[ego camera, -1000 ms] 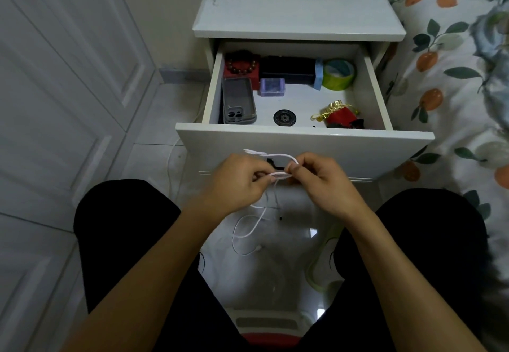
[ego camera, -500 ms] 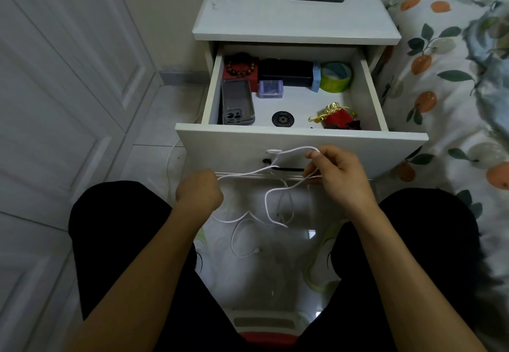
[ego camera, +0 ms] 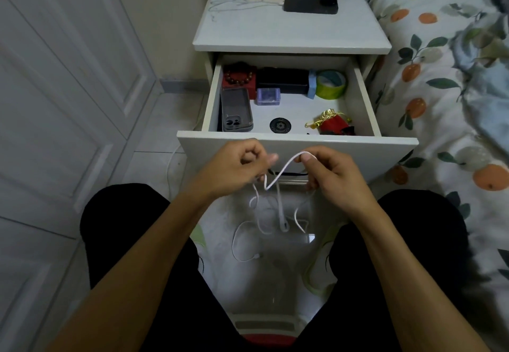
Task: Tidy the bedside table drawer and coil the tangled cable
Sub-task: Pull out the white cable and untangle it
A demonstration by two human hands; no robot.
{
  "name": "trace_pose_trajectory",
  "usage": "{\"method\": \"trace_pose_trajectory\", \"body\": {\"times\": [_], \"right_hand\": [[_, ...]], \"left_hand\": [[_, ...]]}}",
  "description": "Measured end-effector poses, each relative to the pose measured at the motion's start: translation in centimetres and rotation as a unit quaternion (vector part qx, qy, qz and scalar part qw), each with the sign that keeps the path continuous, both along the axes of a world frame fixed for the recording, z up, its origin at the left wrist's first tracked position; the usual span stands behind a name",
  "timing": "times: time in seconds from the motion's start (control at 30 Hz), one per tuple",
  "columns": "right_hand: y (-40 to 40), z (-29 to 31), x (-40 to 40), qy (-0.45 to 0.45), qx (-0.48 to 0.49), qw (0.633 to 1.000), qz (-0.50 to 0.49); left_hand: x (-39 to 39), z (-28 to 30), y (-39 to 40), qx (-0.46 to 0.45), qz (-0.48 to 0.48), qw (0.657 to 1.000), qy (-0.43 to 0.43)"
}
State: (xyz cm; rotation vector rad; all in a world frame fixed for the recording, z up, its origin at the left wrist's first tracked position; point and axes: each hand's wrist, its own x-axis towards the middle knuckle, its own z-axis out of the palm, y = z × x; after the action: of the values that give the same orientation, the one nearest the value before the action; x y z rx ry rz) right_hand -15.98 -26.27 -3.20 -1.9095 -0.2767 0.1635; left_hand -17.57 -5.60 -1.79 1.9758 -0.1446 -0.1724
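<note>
A thin white cable (ego camera: pixel 278 177) stretches between both hands just in front of the open drawer (ego camera: pixel 297 146). My left hand (ego camera: pixel 234 170) grips one part of it in a closed fist. My right hand (ego camera: pixel 330 175) pinches a bend of it between thumb and forefinger. Loose loops and the plug ends hang down between my knees toward the floor. Inside the drawer lie a clear phone case (ego camera: pixel 237 111), a bead bracelet (ego camera: pixel 239 75) on a red box, a black box (ego camera: pixel 283 80), a small purple box (ego camera: pixel 268 96), tape rolls (ego camera: pixel 329 84), a black disc (ego camera: pixel 280 125) and a red pouch (ego camera: pixel 332 123).
On top of the bedside table (ego camera: pixel 292 32) are a black phone (ego camera: pixel 310 5), another white cable (ego camera: pixel 234 3) and bottles at the back. A bed with a fruit-print cover (ego camera: pixel 446 90) stands at the right. White cupboard doors (ego camera: pixel 55 90) fill the left.
My hands came together a second ago, drew apart with the cable stretched wide, and have now moved closer again. The cable now forms a short zigzag between them.
</note>
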Motion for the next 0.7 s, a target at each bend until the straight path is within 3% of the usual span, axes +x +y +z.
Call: {"method": "trace_pose_trajectory", "body": {"times": [0.07,0.13,0.23,0.3,0.37,0.43,0.5,0.53,0.6,0.7], "right_hand": [[0.3,0.5,0.0,-0.013,-0.003,1.0,0.014],[0.4,1.0,-0.1,-0.029,-0.012,0.999,0.019],[-0.3,1.2,-0.1,-0.04,-0.023,0.999,-0.027],[-0.9,1.2,-0.1,-0.034,-0.03,0.998,-0.048],[-0.9,1.1,-0.1,-0.021,-0.045,0.998,-0.047],[-0.4,1.3,-0.3,-0.022,-0.065,0.997,-0.034],[0.5,2.0,-0.5,-0.032,-0.077,0.996,-0.012],[1.0,2.4,-0.7,-0.039,-0.081,0.996,0.006],[1.8,3.3,-1.0,-0.06,-0.083,0.994,0.034],[2.2,4.8,-1.3,-0.082,-0.071,0.993,0.038]], "left_hand": [[-0.2,0.6,-0.3,0.022,-0.05,0.998,0.026],[-0.4,1.0,0.0,-0.013,-0.025,0.999,0.037],[-0.3,1.9,2.0,-0.239,0.035,0.968,0.068],[-0.4,2.4,3.1,-0.285,0.066,0.955,0.05],[-0.6,2.5,3.4,-0.27,0.105,0.957,0.031],[-1.2,2.9,3.3,-0.153,0.12,0.981,-0.004],[-2.1,3.8,2.5,-0.009,0.07,0.997,-0.016],[-2.6,4.2,2.0,0.021,0.032,0.999,-0.005],[-3.2,5.1,1.0,0.048,-0.023,0.999,0.007],[-3.8,6.6,1.1,0.064,-0.021,0.998,-0.007]]}}
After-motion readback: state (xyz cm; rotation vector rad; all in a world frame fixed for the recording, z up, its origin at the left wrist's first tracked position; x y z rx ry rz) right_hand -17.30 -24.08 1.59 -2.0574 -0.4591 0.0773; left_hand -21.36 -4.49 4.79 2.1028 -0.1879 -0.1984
